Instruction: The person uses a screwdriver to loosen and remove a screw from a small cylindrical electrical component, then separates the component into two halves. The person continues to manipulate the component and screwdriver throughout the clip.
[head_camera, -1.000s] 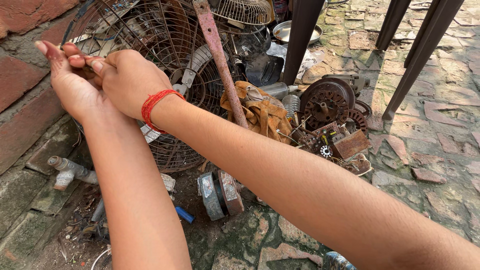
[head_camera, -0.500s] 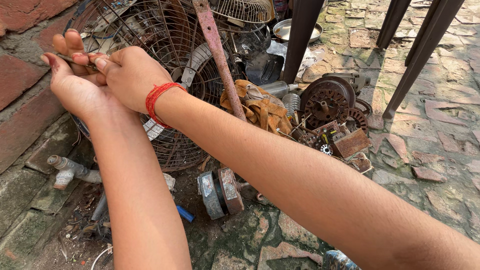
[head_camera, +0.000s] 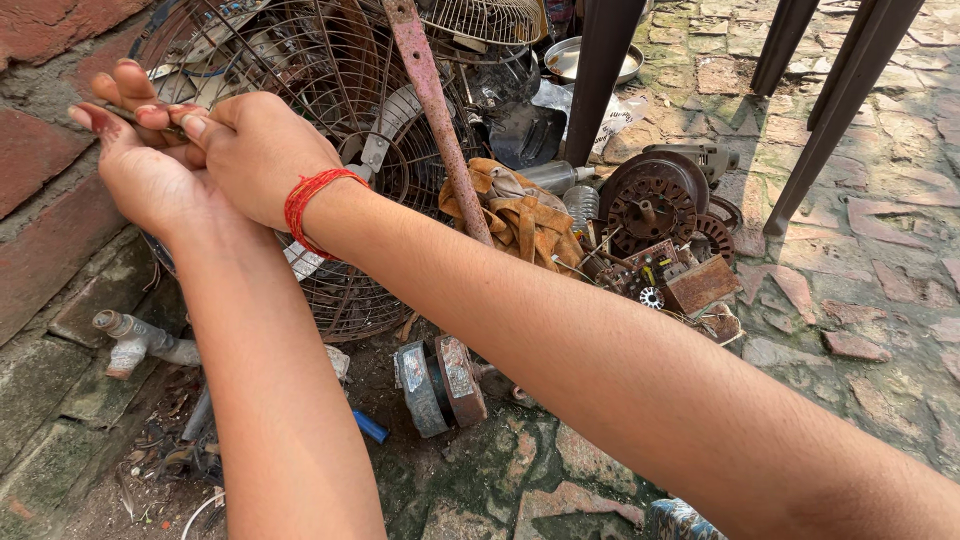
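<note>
- Here, a thin small piece (head_camera: 125, 112) sits pinched between both hands, up at the top left, in front of the rusty fan cage (head_camera: 330, 90); it is too small to tell what it is.
- The left hand (head_camera: 150, 165) is under it, palm up, fingers reaching toward the brick wall (head_camera: 45, 130); its fingertips (head_camera: 130, 75) are pressed together on the piece; the tips look dirty and dark.
- The right hand (head_camera: 255, 150) lies on top, curled; its thumb and first finger squeeze the same piece; a red thread band (head_camera: 308, 205) goes around its wrist.
- Both arms cross the middle of the view, the right arm over the left one.
- The fan cage leans on the wall just behind the hands; a second wire cage (head_camera: 485, 18) sits higher up.
- A long rusty pink bar (head_camera: 440, 120) slants down in front of the fan cage.
- A crumpled brown cloth (head_camera: 515, 215) lies beside the bar; next to it sit a round rusty motor part (head_camera: 650, 205) and small rusty bits (head_camera: 690, 285).
- Two rusty rings (head_camera: 440, 385) stand on the ground below the arms; a blue bit (head_camera: 370, 427) lies near them.
- A grey pipe end (head_camera: 130, 340) sticks out low by the wall.
- Dark chair legs (head_camera: 840, 100) stand on the mossy stone floor (head_camera: 880, 300); a metal bowl (head_camera: 565, 60) rests far back.
</note>
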